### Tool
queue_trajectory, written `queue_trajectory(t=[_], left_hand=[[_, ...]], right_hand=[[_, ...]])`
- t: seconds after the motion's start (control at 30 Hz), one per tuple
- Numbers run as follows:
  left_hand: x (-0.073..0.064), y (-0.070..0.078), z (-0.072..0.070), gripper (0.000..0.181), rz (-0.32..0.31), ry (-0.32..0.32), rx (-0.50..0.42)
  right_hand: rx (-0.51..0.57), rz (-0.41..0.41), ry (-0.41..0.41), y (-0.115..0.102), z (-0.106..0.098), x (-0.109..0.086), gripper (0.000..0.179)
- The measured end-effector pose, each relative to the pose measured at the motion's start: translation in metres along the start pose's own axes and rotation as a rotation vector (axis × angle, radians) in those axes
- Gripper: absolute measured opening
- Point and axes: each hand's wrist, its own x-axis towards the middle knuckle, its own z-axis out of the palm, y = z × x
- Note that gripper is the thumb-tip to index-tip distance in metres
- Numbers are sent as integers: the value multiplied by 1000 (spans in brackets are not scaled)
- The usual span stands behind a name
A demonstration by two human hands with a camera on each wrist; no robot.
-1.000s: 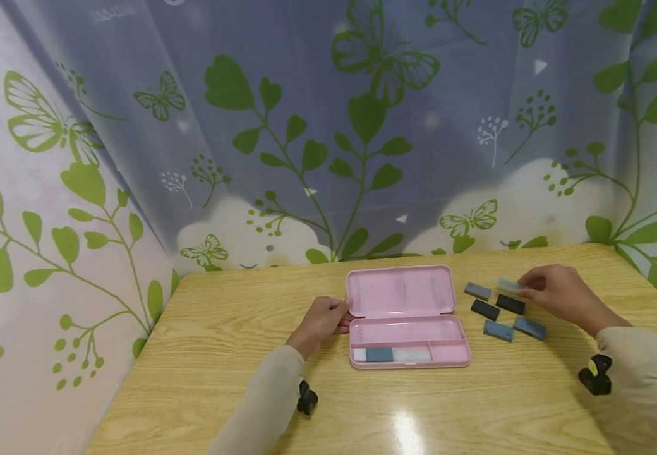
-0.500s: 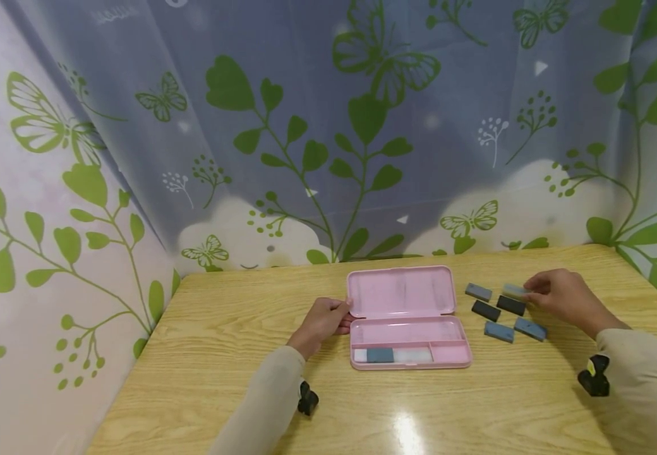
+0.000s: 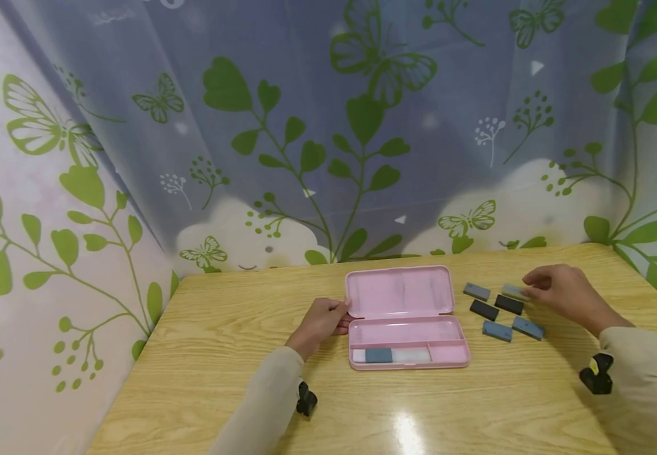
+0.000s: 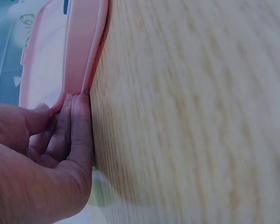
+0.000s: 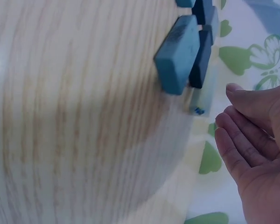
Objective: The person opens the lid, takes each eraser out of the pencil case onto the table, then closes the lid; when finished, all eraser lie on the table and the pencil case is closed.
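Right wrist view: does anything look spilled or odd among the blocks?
Nothing looks spilled. The nearest blue rectangular block has a dark patch on top, odd against the surrounding blue; smudge or print, I cannot tell.

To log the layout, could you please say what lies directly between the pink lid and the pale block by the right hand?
One grey block, on the table, as the head view shows.

No readable text — the faint white marks (image 3: 111, 18) on the blue curtain (image 3: 283, 38) are too blurred.
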Motion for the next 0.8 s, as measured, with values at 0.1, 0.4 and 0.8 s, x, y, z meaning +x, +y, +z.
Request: queue_trajectory(t=[0.1,0.4,0.8], left_hand=[[-1,0,-1,36,9,-3,-5],[-1,0,-1,36,11,-10,-7],[0,-1,-1,36,4,-11,-1]], right_hand=[[2,-19,3,-6,-1,0,28],[29,-79,-11,-35,3,-1,28],[66,-262,7,-83,19,-3,23]])
